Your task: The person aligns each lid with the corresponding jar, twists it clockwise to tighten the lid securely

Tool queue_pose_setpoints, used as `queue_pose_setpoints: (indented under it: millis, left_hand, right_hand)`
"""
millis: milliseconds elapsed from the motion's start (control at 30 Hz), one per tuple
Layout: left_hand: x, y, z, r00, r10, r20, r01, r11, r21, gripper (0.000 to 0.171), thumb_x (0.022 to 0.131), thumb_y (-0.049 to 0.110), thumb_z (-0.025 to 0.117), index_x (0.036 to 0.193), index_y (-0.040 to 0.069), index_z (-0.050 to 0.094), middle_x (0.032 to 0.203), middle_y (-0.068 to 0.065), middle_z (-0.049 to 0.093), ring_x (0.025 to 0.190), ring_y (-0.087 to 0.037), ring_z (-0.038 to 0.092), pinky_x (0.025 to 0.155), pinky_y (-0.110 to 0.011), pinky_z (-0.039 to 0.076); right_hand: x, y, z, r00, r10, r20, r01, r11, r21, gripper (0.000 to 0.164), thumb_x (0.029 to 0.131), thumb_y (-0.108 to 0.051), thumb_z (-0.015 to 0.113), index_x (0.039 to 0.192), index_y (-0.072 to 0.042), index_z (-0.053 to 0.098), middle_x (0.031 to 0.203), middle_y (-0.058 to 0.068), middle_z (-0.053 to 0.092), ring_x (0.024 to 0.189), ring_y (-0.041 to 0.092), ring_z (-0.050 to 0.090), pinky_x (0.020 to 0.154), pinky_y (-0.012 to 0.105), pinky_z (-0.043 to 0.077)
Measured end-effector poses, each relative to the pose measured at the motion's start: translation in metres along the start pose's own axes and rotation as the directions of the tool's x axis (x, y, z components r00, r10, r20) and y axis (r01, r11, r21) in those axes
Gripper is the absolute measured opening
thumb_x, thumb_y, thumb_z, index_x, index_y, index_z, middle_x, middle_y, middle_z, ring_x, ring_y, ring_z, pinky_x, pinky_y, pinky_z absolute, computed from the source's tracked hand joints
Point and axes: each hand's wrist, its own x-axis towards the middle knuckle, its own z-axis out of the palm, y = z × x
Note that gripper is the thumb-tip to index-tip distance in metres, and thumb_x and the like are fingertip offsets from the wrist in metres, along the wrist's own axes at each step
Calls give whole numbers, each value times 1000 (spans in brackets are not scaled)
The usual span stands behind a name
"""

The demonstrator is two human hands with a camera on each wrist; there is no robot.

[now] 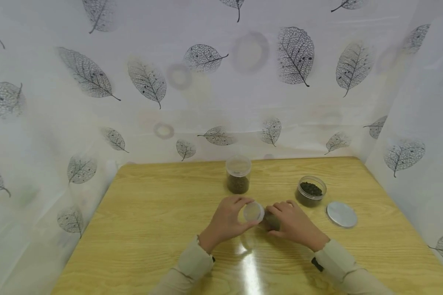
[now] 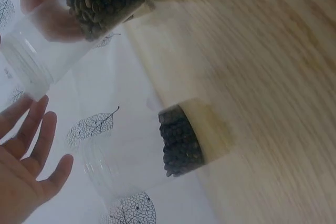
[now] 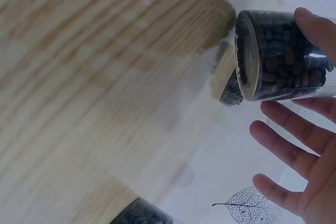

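A clear screw-neck jar (image 1: 253, 212) part-filled with dark brown beans (image 3: 286, 59) is held tilted between both hands above the table, its mouth end toward the left. My left hand (image 1: 227, 221) holds the mouth end, fingers on one side and thumb on the other. The right hand (image 1: 293, 223) grips the bean-filled base end. In the left wrist view the beans (image 2: 102, 3) lie in the base half, and the left fingertips (image 2: 44, 129) touch the rim. Whether a lid covers the mouth is unclear.
A tall clear jar (image 1: 238, 174) with dark contents stands at the table's back. To the right are an uncovered jar (image 1: 310, 191) of dark pieces and a round silver lid (image 1: 341, 214) lying flat. Leaf-patterned sheeting (image 1: 214, 106) borders the wooden table (image 1: 158, 205).
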Motion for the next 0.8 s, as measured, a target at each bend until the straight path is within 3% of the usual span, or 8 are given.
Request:
queue_pose_setpoints:
  millis: [300,800]
  left_hand:
    - [1,-4,-3,995,54,81,-55,998,7,56,75,42,76,123,16,60,114,1,62,108,-17,55,96,-36,46]
    - [4,-6,-3,984,135,115,-136,991,1,56,76,40,76,124,19,58,116,3,60,108,-13,53,97,-34,44]
  right_hand:
    - [2,2,-6,999,-33,14,34,998,-54,69,58,-57,81,108,-15,60,93,1,64,90,22,61,80,47,49]
    - [1,4,-6,998,-61,-9,60,995,-85,68,57,-60,80,106,-16,59,95,3,63,90,23,60,75,45,48]
